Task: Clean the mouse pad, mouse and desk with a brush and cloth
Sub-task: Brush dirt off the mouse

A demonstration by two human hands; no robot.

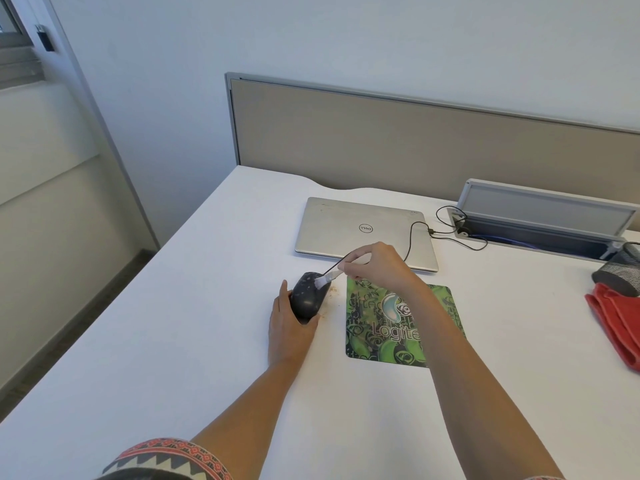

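Observation:
A black mouse [308, 296] speckled with crumbs sits on the white desk [173, 323], left of the green mouse pad [388, 327]. My left hand [289, 327] grips the mouse from its near side. My right hand [375, 265] pinches a small brush [325, 279], whose white bristles touch the top of the mouse. Brown crumbs [333, 289] lie on the desk between mouse and pad. My right forearm covers part of the pad. A red cloth [613, 323] lies folded at the right edge.
A closed silver laptop [360, 230] lies behind the mouse, with a black cable [412, 237] running to an open cable tray [540, 220] at the back right. A dark mesh holder [620, 271] stands above the cloth. A beige partition [381, 140] borders the desk's far side.

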